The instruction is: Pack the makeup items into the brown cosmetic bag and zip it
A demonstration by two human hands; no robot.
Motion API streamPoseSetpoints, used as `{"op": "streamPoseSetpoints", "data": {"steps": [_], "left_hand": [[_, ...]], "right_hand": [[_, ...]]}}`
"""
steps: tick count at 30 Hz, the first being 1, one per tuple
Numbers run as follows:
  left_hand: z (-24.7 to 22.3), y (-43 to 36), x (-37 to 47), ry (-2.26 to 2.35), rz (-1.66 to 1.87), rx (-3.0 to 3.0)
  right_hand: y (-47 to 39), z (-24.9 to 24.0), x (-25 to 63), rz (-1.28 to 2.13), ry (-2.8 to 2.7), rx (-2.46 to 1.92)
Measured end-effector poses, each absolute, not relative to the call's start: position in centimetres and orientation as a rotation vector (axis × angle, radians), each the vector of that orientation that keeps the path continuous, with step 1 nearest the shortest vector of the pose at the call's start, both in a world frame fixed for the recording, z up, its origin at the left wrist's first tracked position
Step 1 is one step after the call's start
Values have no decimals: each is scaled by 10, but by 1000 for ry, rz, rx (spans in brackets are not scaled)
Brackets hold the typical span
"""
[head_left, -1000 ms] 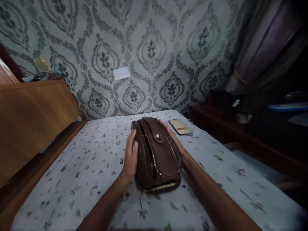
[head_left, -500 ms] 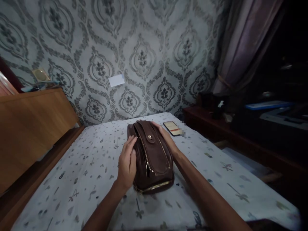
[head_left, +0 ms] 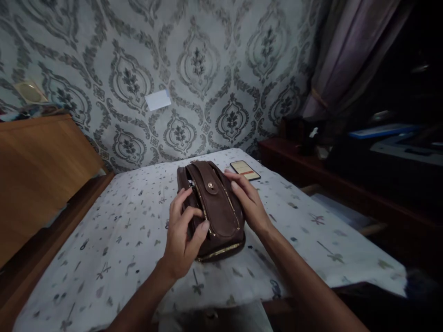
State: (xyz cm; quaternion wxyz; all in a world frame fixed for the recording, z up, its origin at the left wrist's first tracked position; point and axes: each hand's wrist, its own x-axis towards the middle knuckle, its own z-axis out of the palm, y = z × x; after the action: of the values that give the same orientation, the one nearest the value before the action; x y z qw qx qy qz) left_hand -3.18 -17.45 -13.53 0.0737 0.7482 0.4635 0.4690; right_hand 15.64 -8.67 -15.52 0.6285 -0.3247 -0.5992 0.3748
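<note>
A dark brown leather bag [head_left: 221,207] lies on the patterned white sheet, its snap flap and gold zippers facing up. Its left zipper gapes a little near the top. My left hand [head_left: 185,230] rests over the bag's left side, fingers bent and apart, touching near that zipper. On the far right side, my right hand [head_left: 251,203] lies against the bag with fingers stretched along its edge. Behind the right hand is a phone [head_left: 245,170] with its screen lit.
The white sheet [head_left: 131,240] covers the surface under the bag. At left stands a wooden panel [head_left: 44,170]. A dark red shelf [head_left: 294,159] with several objects runs along the right. Patterned wallpaper [head_left: 197,60] with a white card [head_left: 158,100] rises behind.
My left hand has spread its thumb and fingers over the left zipper. The right hand has drawn back from the far edge onto the bag's right side. The view has shifted slightly.
</note>
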Motion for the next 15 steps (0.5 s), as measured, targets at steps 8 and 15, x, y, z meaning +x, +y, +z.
{"op": "streamPoseSetpoints", "data": {"steps": [8,15], "left_hand": [[-122,-177,-15,1471,1387,1888],[-122,-177,-17,1423,1398,1824]], "right_hand": [[-158,-185,160,747,-1522,-781],[-162,-199,156,690,-1593,-840]]}}
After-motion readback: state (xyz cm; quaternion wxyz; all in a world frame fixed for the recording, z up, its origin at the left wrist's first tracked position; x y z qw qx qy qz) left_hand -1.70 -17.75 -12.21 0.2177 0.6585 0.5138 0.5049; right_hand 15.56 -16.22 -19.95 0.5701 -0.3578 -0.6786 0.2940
